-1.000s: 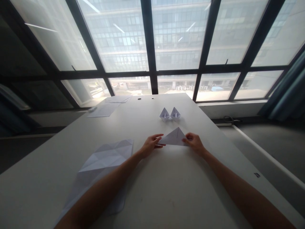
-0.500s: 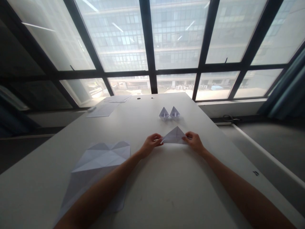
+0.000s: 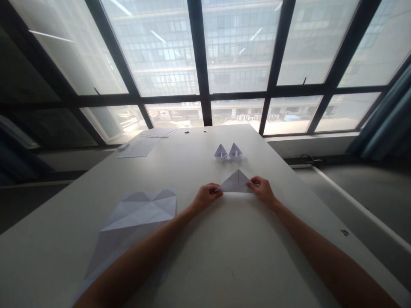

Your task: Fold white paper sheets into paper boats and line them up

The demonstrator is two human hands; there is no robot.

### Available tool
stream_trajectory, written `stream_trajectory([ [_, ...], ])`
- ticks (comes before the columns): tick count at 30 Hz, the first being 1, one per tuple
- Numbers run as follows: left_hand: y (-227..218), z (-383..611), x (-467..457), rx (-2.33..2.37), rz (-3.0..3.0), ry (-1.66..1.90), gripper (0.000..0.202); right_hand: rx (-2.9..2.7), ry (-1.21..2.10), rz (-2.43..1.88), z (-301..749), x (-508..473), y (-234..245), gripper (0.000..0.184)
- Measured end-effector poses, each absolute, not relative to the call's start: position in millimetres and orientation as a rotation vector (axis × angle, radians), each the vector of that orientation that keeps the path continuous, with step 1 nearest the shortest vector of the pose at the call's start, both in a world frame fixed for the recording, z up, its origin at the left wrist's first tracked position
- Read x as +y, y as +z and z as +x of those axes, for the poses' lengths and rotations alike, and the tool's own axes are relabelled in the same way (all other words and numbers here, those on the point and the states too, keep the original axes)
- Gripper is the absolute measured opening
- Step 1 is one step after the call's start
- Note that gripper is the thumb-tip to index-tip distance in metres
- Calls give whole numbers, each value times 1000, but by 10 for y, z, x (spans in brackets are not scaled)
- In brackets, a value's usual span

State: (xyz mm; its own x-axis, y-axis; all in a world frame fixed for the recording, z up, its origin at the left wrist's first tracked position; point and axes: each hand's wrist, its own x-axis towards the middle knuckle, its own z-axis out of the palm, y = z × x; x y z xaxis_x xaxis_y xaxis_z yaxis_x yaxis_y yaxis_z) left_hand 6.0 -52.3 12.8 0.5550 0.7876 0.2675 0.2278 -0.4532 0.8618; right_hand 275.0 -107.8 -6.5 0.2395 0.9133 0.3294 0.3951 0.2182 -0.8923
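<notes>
A folded sheet of white paper [image 3: 236, 183], triangular with its point facing away from me, is held between my two hands over the table. My left hand [image 3: 207, 196] pinches its left corner between thumb and fingers. At the right corner, my right hand [image 3: 260, 188] is closed on the paper in the same way. Just beyond it stand two small folded paper boats [image 3: 221, 153], side by side and nearly touching. A larger creased sheet of paper [image 3: 138, 214] lies left of my left forearm, which covers part of it.
The white table [image 3: 205, 256] reaches toward the window [image 3: 237, 47]. At its far left lie several flat sheets of paper [image 3: 136, 148]. Two small dark holes [image 3: 186, 132] are near the far edge. A small dark mark [image 3: 344, 233] is by the right edge.
My left hand has closed its fingers on the left corner of the folded paper and shifted slightly right. The creased sheet by my forearm has moved a little. My right hand barely moved.
</notes>
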Motion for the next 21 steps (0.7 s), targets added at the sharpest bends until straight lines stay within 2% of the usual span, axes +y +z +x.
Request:
stream_trajectory([
  [6,113,80,-520,912,1999,903,34,-1364,565,-1356,2748,-1069,-77,29],
  [13,102,92,-503,861,1632,984,35,-1378,621,-1291,2733,-1061,-111,28],
  [21,107,75,-476,848,1503,1026,37,-1371,614,-1274,2732,-1047,-138,27],
])
